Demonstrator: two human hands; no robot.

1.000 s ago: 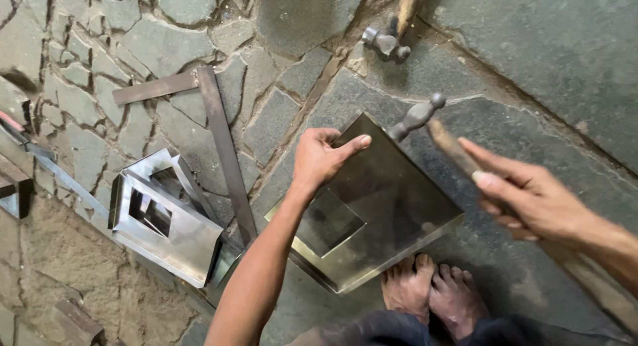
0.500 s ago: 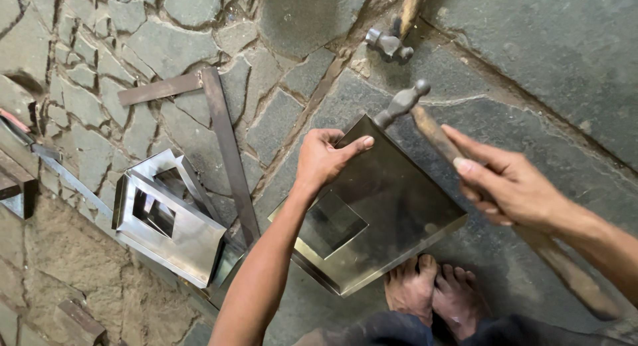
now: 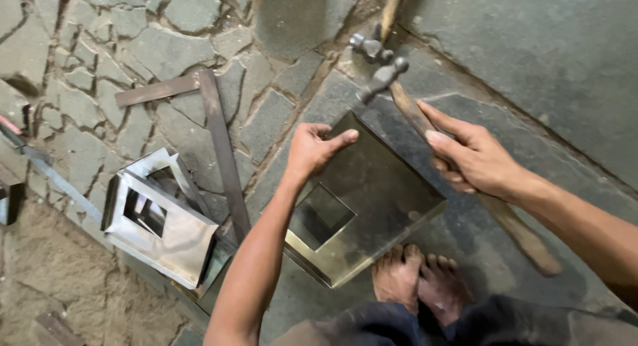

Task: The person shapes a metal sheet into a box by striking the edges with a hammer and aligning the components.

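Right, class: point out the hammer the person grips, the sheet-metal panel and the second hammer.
hammer (image 3: 381, 80), head view, on its steel head.
sheet-metal panel (image 3: 382, 180), head view, on its flat face.
second hammer (image 3: 369, 48), head view, on its head.

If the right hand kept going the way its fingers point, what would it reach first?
The right hand, wrapped around the wooden hammer handle, points left toward the left hand on the shiny square sheet-metal piece's top corner. It would probably meet that hand first, though depth is uncertain.

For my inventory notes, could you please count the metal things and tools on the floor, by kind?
Hammers: 2, one in the right hand, one lying behind
Sheet-metal pieces with square cutout: 2
Flat metal bars: 2
Total: 6
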